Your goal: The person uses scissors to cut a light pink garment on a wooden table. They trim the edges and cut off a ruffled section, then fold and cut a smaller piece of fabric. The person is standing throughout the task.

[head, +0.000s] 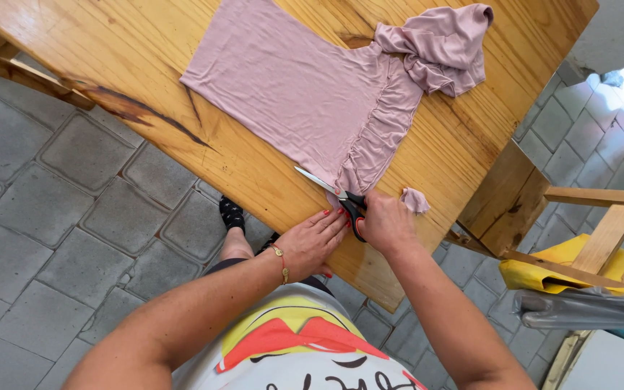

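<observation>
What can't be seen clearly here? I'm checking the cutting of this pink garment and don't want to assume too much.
- Head view: the right hand covers most of the scissors handles; the blade tips slip under the pink garment, so the cut line is hidden.
- The garment's top edge and the table run off the frame.
- The bunched fabric hides its own shape.
- The left hand covers the table edge beneath it.
</observation>
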